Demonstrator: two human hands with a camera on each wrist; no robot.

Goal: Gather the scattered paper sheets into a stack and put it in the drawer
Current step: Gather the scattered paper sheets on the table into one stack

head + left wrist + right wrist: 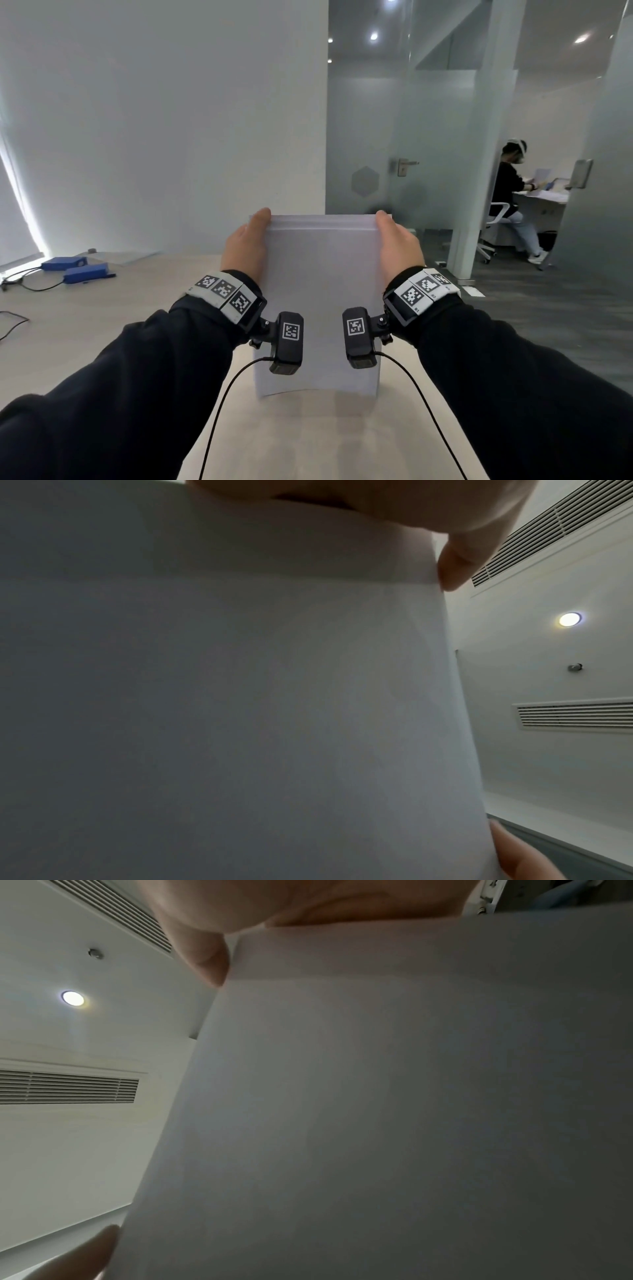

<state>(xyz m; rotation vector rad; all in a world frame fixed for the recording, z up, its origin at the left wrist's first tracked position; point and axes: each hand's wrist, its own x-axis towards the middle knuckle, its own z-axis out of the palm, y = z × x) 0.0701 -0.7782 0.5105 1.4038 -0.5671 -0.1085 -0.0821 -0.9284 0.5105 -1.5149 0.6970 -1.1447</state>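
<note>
A stack of white paper sheets (322, 274) stands upright on its lower edge on the light wooden table (102, 318), in the middle of the head view. My left hand (245, 245) grips its left side near the top and my right hand (399, 245) grips its right side, thumbs toward me and fingers behind. The top edges sit slightly uneven. The stack (240, 696) fills the left wrist view, with a fingertip (455, 569) at its edge. It also fills the right wrist view (394, 1096). No drawer is in view.
Two blue boxes (75, 269) with black cables lie at the table's far left. A white wall stands behind the table. At the right are a frosted glass door (376, 154) and grey floor, and a seated person (513, 202) works at a distant desk.
</note>
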